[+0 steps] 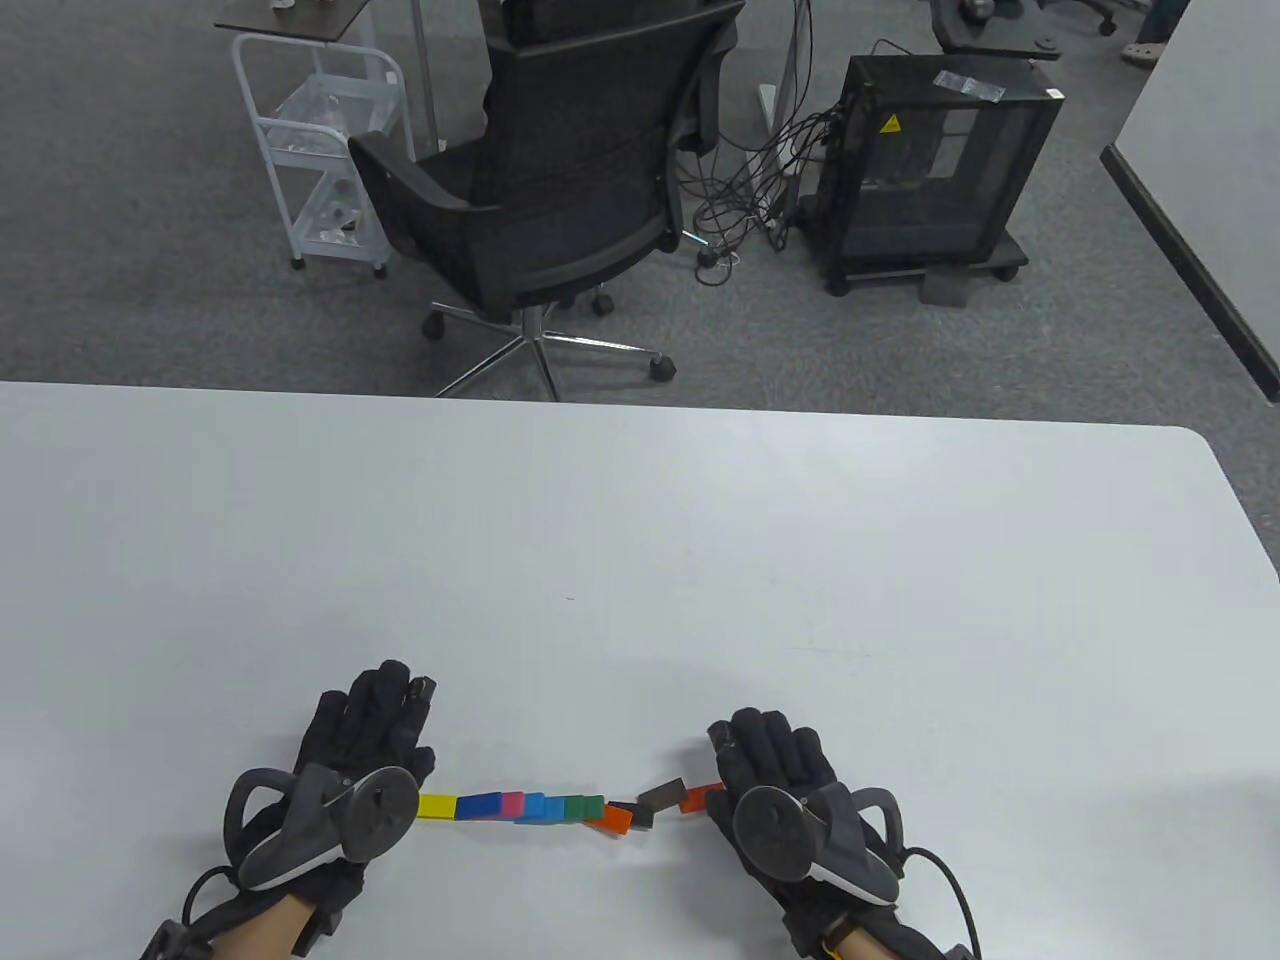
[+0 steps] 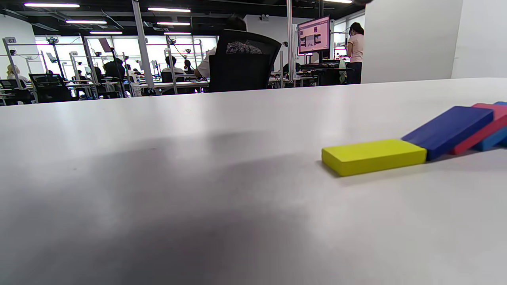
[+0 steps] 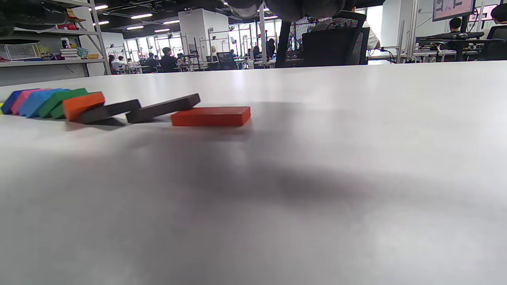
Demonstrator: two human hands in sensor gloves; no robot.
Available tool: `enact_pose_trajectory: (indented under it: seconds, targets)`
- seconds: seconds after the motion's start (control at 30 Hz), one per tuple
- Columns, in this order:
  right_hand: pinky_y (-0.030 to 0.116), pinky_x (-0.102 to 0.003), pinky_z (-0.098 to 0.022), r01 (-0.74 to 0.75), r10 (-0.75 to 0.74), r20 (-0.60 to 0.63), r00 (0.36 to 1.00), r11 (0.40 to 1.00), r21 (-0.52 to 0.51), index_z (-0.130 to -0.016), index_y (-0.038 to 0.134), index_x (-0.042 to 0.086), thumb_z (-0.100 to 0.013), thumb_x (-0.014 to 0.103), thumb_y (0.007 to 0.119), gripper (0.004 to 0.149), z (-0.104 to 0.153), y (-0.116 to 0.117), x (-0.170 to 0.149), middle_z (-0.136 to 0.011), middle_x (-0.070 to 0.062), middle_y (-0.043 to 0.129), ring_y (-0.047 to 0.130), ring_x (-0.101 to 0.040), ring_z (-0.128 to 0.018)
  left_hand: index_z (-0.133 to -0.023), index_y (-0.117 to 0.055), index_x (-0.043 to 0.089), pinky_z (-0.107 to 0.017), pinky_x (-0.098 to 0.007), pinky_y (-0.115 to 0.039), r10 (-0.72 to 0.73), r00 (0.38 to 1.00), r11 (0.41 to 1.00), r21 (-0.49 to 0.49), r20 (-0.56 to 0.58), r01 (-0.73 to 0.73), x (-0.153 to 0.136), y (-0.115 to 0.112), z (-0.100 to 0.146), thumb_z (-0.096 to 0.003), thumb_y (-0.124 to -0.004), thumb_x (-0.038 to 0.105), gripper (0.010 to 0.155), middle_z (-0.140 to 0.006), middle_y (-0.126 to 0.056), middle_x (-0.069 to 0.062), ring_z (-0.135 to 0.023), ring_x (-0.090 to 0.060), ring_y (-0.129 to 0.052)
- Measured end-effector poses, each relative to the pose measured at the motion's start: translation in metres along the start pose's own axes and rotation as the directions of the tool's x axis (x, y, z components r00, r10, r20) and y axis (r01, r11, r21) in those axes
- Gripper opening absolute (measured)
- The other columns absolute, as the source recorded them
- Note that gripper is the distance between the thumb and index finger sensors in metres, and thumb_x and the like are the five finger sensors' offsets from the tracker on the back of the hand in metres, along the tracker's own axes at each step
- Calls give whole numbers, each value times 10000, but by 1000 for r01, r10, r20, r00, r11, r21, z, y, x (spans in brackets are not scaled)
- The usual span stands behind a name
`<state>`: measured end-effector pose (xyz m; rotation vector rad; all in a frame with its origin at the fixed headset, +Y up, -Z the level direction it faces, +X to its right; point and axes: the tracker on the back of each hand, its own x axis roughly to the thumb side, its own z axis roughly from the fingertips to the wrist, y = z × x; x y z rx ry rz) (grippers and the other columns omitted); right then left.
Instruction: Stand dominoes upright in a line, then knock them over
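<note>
A toppled row of coloured dominoes (image 1: 545, 807) lies near the table's front edge, each leaning on its neighbour. The yellow domino (image 1: 437, 805) (image 2: 372, 155) lies flat at the left end, then dark blue (image 2: 447, 128), pink, blue, green, orange (image 1: 617, 819) (image 3: 82, 105), two dark ones (image 3: 162, 108) and a flat red one (image 1: 698, 798) (image 3: 211, 116) at the right end. My left hand (image 1: 375, 715) rests flat on the table left of the row, fingers straight. My right hand (image 1: 765, 745) lies flat just right of the row, holding nothing.
The white table (image 1: 640, 560) stretches far beyond the row. A black office chair (image 1: 560, 190), a white trolley (image 1: 320, 150) and a black cabinet (image 1: 935, 170) stand on the floor past the far edge.
</note>
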<state>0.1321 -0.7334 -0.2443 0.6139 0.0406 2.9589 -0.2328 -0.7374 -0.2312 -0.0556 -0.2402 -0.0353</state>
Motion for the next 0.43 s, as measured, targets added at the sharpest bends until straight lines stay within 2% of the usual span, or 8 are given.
enact_pose_trajectory:
  seconds: [0.43]
  targets:
    - [357, -543, -792, 1, -1, -1, 1000, 1000, -8, -1143, 521, 111, -581, 446, 530, 655, 0, 0, 0, -1181, -185, 435, 477, -422, -1081, -1270, -294, 143, -886, -524, -246, 2, 1000, 1000, -25, 9, -2, 1, -2, 0, -725, -436, 426, 631, -1314, -230, -154, -1213, -381, -298]
